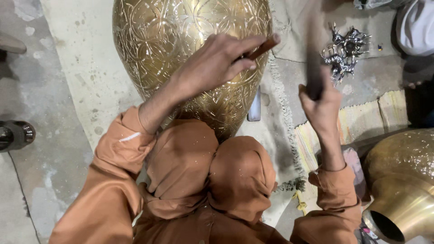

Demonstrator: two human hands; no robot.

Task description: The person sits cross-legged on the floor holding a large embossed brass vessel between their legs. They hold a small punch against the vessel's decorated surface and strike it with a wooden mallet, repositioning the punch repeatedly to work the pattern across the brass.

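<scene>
Engraving covers the whole visible face of the vase (190, 54): interlaced circles and petals are cut across the brass, and no bare patch can be made out from the head view, so the chasing is judged well advanced; what the far side looks like is hidden. The vase lies tilted on the mat (86, 68), its lower end held between the knees (212, 167).

The left hand (212, 63) is closed round a chisel (262, 47), whose tip is pressed to the vase's right flank. The right hand (321, 101) is closed on a hammer (314, 58), raised and blurred above the chisel.

Counted: two vases, the second (402, 180) lying at the lower right edge of the floor with its mouth towards the camera; one chisel; one hammer; one flat metal bar (255, 108) on the mat beside the vase; a cluster of small silver animal figures (343, 54) near the upper right, too tangled to count.
</scene>
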